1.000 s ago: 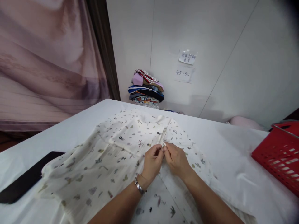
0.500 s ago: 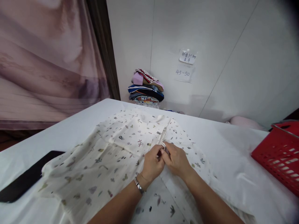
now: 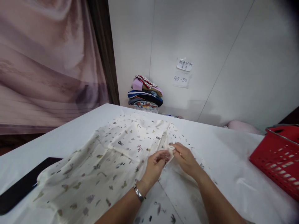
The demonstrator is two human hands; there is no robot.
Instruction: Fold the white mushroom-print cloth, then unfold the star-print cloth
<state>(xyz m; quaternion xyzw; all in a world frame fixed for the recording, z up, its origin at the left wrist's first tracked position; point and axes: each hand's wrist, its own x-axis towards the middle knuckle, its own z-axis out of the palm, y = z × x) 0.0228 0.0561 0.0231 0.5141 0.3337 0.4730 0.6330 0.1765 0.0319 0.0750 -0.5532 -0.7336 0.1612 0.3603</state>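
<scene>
A cream shirt (image 3: 112, 158) with small printed figures lies spread on a white table (image 3: 77, 124), its front opening running down the middle. My left hand (image 3: 155, 165), with a metal bracelet at the wrist, pinches the left edge of that opening. Just to its right, my right hand (image 3: 185, 158) pinches the other edge and lifts a small fold of cloth. Both hands meet at the shirt's placket, below the collar.
A red plastic basket (image 3: 277, 158) stands at the table's right edge. At the left edge lies a black flat object (image 3: 21, 186). A stack of folded clothes (image 3: 144, 93) sits against the white wall, under two paper notes (image 3: 183, 73). A pink curtain (image 3: 46, 56) hangs on the left.
My hands have shifted slightly right and apart, and the right one has pulled the placket edge up and open. The camera has tilted up a little.
</scene>
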